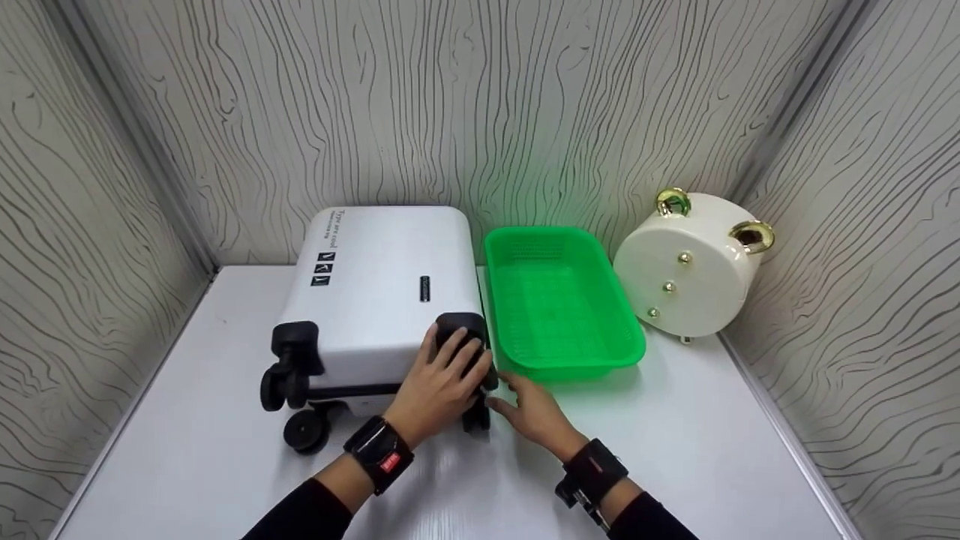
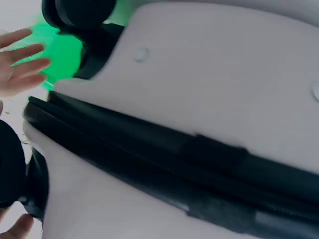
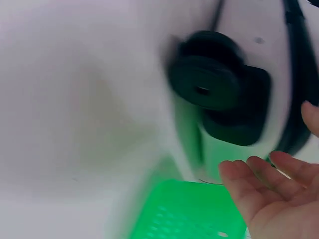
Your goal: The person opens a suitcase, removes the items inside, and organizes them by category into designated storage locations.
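A white hard-shell suitcase [image 1: 382, 300] lies flat on the table, its black caster wheels toward me. My left hand [image 1: 442, 390] rests over the upper wheel at the near right corner, fingers spread across the black wheel housing [image 1: 461, 321]. The palm side is hidden. Beside that corner is my right hand [image 1: 536, 412], fingers extended and thumb apart. In the right wrist view, the right hand [image 3: 279, 194] is spread below the lower caster wheel [image 3: 207, 74]. The left wrist view shows the suitcase's wheeled end with a black seam strip [image 2: 149, 149].
A green plastic basket [image 1: 641, 352] stands just right of the suitcase. Farther right sits a white rounded container [image 1: 690, 277] with gold rings and knobs. Patterned wall panels [image 1: 465, 97] enclose the white table [image 1: 202, 390] at the back and sides.
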The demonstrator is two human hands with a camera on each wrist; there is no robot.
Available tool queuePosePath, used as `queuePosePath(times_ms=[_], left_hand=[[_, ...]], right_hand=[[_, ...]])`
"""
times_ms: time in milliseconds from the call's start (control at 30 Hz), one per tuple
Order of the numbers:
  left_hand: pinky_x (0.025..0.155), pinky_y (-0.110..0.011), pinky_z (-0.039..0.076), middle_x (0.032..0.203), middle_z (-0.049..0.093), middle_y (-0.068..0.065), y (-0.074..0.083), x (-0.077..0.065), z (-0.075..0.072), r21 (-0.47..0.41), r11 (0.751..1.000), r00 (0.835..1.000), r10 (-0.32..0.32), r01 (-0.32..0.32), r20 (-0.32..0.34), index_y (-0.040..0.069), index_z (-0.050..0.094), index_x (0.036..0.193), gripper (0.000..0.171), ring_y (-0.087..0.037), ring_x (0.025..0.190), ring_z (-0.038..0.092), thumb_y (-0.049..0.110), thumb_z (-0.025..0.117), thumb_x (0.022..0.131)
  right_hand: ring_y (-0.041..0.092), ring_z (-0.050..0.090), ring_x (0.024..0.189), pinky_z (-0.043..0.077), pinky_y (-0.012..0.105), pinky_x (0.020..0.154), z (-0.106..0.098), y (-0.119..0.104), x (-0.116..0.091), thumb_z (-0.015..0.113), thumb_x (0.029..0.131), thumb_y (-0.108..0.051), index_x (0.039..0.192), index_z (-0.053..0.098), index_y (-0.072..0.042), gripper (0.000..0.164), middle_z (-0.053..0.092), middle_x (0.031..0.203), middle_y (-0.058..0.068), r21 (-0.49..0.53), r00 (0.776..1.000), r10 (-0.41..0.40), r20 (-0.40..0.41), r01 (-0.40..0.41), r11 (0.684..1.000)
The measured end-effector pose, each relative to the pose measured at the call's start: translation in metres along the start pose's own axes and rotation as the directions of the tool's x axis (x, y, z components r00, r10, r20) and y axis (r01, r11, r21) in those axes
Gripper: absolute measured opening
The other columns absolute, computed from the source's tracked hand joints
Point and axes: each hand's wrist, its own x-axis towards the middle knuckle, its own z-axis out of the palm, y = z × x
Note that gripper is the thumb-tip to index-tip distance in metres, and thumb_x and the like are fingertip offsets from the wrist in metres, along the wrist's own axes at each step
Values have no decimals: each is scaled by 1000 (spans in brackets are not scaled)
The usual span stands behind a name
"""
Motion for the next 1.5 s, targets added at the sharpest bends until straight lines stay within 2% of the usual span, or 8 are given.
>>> queuePosePath(times_ms=[300,500,633,767,933,1133,1300,1500], left_hand=[[103,-40,43,123,60,-17,3,6,-3,-79,997,995,15,-23,-101,8,58,121,56,-29,116,58,33,82,76],[96,-35,49,122,61,-19,6,10,-11,-100,995,997,2,-9,-73,4,58,118,56,-31,110,60,29,84,74],[89,-31,52,115,65,-15,7,14,-24,-79,996,994,41,-49,-102,3,62,107,35,-27,103,63,19,77,80],[86,-31,53,112,67,-10,4,28,-39,-54,998,990,33,-41,-135,5,66,102,15,-23,101,62,10,68,88],[89,-36,51,121,63,-8,6,35,-39,-30,999,999,44,-43,24,12,63,115,33,-25,109,58,27,73,88],[95,-38,48,131,57,-7,11,28,-28,69,994,971,67,-85,227,18,60,126,47,-27,119,53,32,76,85],[99,-36,47,134,53,-10,12,25,-21,135,978,958,117,-157,262,18,62,125,52,-30,122,53,34,80,79],[100,-36,46,133,53,-11,10,25,-20,161,969,961,147,-188,235,17,64,121,55,-31,120,54,44,80,76]], right_hand=[[35,60,111,49,49,91,30,8,1,77,85,-28,130,59,-3,55,64,121,16,-141,999,-19,45,25,990],[32,63,106,51,46,89,35,7,4,79,83,-25,128,60,-4,53,66,116,15,-125,999,-27,23,29,992],[30,64,105,52,43,85,38,10,3,79,83,-29,128,59,-6,54,67,115,13,-123,999,-30,16,31,992],[28,65,101,54,40,81,37,12,4,78,84,-29,129,57,-11,53,67,115,10,-127,998,-68,13,69,990],[24,65,96,54,39,78,35,10,5,79,83,-26,126,58,-14,50,67,111,7,-145,993,-118,9,118,982],[23,64,97,53,38,81,37,8,4,82,80,-26,121,62,-8,49,67,108,6,-176,990,-138,11,138,975],[23,64,103,52,38,85,40,7,3,82,79,-27,124,64,-7,52,66,116,6,-221,987,-162,9,160,962],[27,64,102,53,40,84,44,6,2,81,80,-28,125,63,-4,55,63,120,11,-291,973,-231,-21,215,932]])
